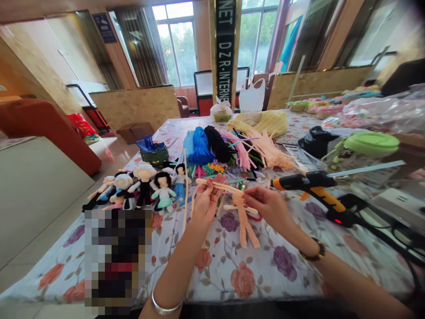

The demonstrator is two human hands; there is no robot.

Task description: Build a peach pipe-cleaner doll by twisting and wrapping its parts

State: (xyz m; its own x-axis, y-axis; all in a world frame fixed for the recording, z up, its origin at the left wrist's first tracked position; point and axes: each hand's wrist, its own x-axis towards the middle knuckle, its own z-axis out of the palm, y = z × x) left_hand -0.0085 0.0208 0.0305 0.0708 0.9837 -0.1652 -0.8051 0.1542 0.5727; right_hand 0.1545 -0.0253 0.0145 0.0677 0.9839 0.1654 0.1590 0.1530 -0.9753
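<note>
My left hand point(206, 201) pinches a peach pipe cleaner point(215, 184) that runs across toward my right hand point(267, 204). The right hand grips the top of a small peach pipe-cleaner figure point(245, 219), whose body and two legs hang down over the floral tablecloth point(232, 270). A short peach crosspiece sticks out at the figure's arms. Both hands hover just above the table, close together.
A row of finished little dolls point(142, 188) lies left of my hands. An orange-black glue gun point(312, 188) rests on the right with cables. Bundles of coloured pipe cleaners point(215, 148) lie behind, with a green-lidded container point(368, 144) and plastic bags at right. A blurred patch covers the lower left.
</note>
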